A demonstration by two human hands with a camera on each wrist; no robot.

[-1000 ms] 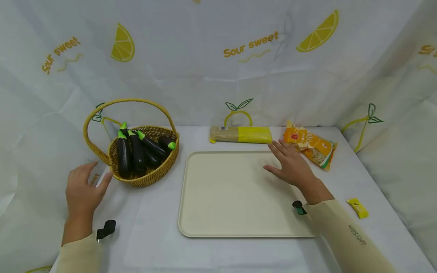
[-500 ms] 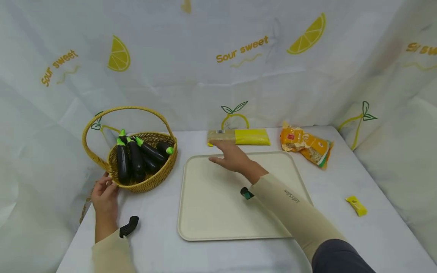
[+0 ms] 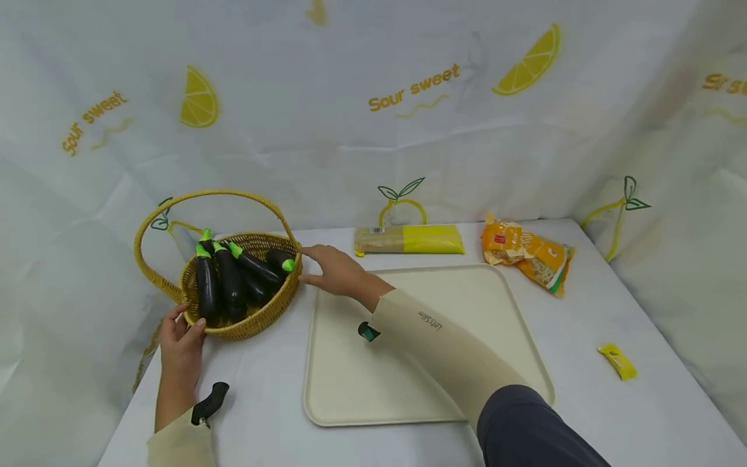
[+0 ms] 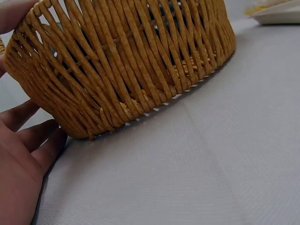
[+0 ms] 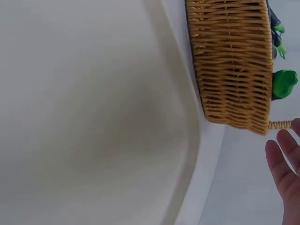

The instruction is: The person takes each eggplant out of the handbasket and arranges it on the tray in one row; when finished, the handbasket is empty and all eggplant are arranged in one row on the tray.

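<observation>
A wicker basket with a tall arched handle stands at the left of the table. Several dark eggplants with green stems lie inside it. My left hand grips the basket's near left side, thumb at the rim; the left wrist view shows its fingers low against the woven wall. On the opposite side, my right hand reaches to the right rim with fingers stretched out. In the right wrist view those fingers are close to the rim and handle, and a small gap shows.
A beige tray lies under the right forearm. Behind it is a yellow and brown long packet. An orange food bag lies at the back right, a small yellow packet nearer the right edge. Printed cloth hangs behind.
My right hand has swept left from beside the orange bag, across the tray, to the basket's right rim. My left hand has moved right and taken hold of the basket's left side.
</observation>
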